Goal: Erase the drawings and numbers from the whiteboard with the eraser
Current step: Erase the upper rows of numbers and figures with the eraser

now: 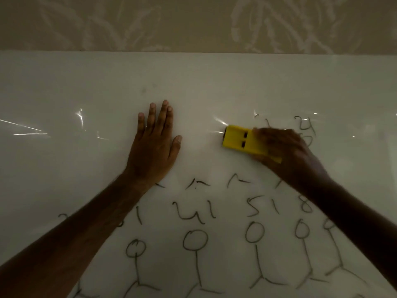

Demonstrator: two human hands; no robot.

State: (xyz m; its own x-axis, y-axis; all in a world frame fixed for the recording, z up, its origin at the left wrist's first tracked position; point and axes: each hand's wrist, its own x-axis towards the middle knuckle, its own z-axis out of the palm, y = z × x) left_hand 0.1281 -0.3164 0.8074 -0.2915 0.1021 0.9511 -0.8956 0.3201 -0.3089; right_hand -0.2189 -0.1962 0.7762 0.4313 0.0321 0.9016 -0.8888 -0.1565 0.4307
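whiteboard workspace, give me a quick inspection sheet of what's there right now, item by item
surface: whiteboard, upper and left areas bare apart from glare streaks and a faint smudge near the top.
job's things: yellow eraser pressed on the board at mid-right; numbers in a row below; stick figures along the bottom; a partly wiped "24" beyond the eraser.
clutter: nothing seen.
hands: left hand flat on the board, fingers spread, holding nothing; right hand gripping the eraser, blurred.
cables: nothing seen.
surroundings: patterned beige wall beyond the board's top edge; lighting dim.
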